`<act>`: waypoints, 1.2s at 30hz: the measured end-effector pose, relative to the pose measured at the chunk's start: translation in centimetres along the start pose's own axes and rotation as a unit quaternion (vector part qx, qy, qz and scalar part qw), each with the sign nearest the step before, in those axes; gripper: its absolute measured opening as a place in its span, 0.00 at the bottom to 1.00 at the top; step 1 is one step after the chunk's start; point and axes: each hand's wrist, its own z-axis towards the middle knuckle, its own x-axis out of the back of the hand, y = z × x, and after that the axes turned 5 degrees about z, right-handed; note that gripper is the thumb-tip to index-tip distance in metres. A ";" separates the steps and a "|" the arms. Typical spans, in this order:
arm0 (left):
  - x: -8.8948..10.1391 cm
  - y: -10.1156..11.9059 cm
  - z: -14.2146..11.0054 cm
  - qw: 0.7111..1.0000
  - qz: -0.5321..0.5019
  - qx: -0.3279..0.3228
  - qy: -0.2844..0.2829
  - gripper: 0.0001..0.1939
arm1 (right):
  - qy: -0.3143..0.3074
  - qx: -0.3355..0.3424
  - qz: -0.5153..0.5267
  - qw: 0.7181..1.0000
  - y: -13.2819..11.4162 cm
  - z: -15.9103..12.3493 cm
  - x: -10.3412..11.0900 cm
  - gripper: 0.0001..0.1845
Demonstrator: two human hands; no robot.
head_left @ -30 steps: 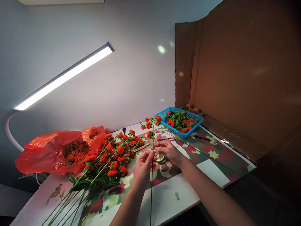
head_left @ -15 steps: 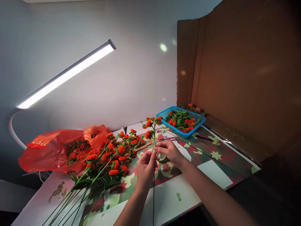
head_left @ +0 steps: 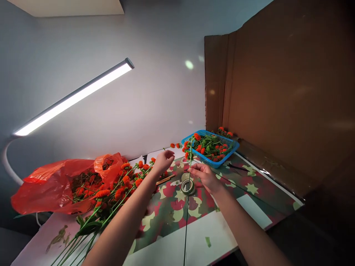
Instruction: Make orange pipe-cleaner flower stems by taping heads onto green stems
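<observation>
My right hand (head_left: 203, 174) pinches the green stem (head_left: 190, 162) of a long artificial flower spray with orange pom-pom blooms (head_left: 196, 136). The spray stands nearly upright, its thin stem running down past the table edge. Away from that stem, my left hand (head_left: 164, 161) is raised to the left, its fingers curled together; whether anything is in them I cannot make out. Just beyond its fingertips are small orange blooms (head_left: 172, 145). On the camouflage-patterned mat below lies a roll of green tape (head_left: 188, 187). My left forearm partly covers a bunch of finished-looking orange flower stems (head_left: 126, 180).
At the back right, a blue basket (head_left: 235, 147) holds green stems and orange blooms. An orange plastic bag (head_left: 44, 181) of flowers lies at left under a lit lamp (head_left: 74, 98). Wooden sticks (head_left: 165, 180) and white paper (head_left: 253, 210) rest on the table. Cardboard (head_left: 277, 103) walls the right side.
My left hand has let go of the stem and moved up and left. My right hand keeps its pinch on the stem, and the spray has shifted slightly right. The tape roll is now uncovered.
</observation>
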 end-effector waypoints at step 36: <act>-2.6 5.7 -8.0 0.814 -0.578 0.046 -0.043 0.12 | -0.185 0.009 0.000 0.983 -0.4 -0.9 -0.2 0.11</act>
